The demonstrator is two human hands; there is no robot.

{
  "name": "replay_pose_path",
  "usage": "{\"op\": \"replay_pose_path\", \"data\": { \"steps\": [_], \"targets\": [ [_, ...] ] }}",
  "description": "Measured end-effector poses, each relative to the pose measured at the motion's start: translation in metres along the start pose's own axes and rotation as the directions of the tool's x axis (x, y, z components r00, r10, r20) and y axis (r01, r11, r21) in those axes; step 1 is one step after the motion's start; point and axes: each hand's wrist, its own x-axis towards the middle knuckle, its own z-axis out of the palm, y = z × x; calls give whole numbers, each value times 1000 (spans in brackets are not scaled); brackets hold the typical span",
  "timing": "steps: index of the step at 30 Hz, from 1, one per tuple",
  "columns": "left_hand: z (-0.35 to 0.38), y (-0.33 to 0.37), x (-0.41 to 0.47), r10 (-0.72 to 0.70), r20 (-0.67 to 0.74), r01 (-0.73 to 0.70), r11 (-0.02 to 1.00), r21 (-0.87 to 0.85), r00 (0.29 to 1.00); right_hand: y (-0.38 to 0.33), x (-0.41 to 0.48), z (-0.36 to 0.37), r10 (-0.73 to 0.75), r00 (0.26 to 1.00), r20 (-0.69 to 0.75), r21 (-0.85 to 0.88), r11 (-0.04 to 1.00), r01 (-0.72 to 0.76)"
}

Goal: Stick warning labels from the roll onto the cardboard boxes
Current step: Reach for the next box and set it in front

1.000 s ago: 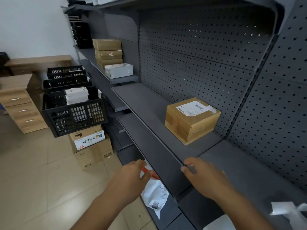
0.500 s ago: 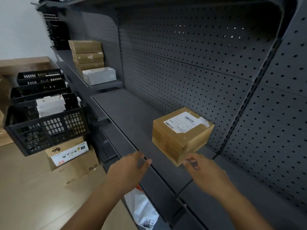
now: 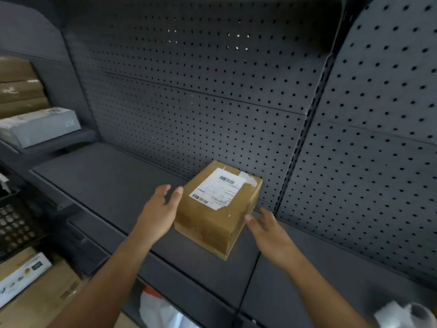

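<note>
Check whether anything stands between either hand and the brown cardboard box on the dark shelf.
Nothing visible does. The left hand and right hand flank the brown cardboard box on the dark metal shelf, with no object in either gap.

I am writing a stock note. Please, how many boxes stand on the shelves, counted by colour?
Brown boxes: 4 (one in the middle, three stacked at far left, partly cut off)
Grey box: 1
Total: 5

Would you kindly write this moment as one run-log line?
box: on shelf, unlifted | left hand: open, at its left side | right hand: open, at its right side
</note>
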Motion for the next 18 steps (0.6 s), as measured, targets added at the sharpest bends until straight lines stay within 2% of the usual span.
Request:
{"op": "replay_pose_path", "data": {
  "steps": [4, 8, 18],
  "targets": [
    [10, -3, 25, -86, 85, 94, 991, -94, 993, -2, 14, 13, 117, 993, -23, 154, 982, -112],
    [20, -3, 33, -81, 163, 111, 977, -183, 983, -7, 25, 24, 223, 975, -18, 284, 936, -209],
    [26, -15, 34, 12, 196, 35, 972, -231, 980, -6, 32, 37, 208, 978, -15, 410, 893, -184]
  ]
}}
